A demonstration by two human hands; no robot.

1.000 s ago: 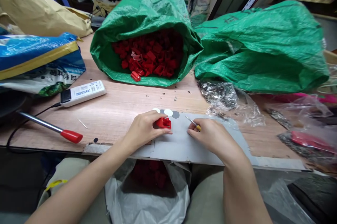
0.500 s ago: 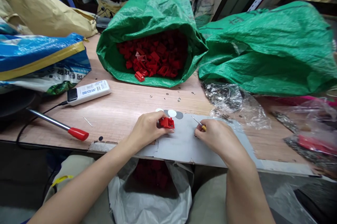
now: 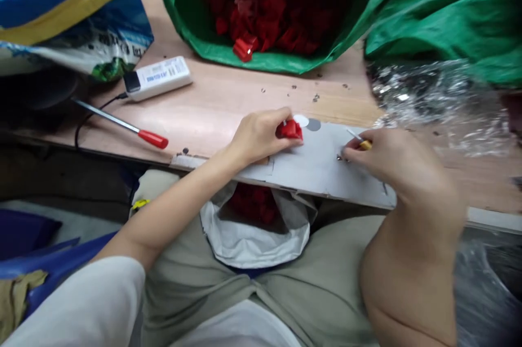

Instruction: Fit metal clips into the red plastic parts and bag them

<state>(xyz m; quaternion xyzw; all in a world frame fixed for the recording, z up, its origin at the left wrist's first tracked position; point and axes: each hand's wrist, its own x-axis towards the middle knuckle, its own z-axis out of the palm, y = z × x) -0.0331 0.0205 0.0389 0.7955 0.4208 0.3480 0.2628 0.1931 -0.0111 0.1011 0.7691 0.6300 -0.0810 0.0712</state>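
Note:
Between the thumb and fingers of my left hand [image 3: 263, 135] is a small red plastic part [image 3: 291, 129], held just above the grey sheet [image 3: 314, 165] at the table's front edge. My right hand [image 3: 387, 156] is closed round a thin tool with a yellow handle [image 3: 365, 144] and a slim metal shaft pointing left. Under its fingertips lies a tiny dark metal piece [image 3: 339, 157]; I cannot tell whether they touch it. A gap of bare sheet separates the two hands.
A green sack [image 3: 261, 64] of red parts lies open at the back. To the right sits a clear bag [image 3: 432, 91] of metal bits. A red-handled lever [image 3: 153, 138] and a white device [image 3: 163, 78] are at left. A pale sack [image 3: 253, 249] hangs below the edge.
The view has tipped down and shifted left, showing more of my lap. My left hand keeps the red part and my right keeps the tool, its fingertips now low by the metal piece.

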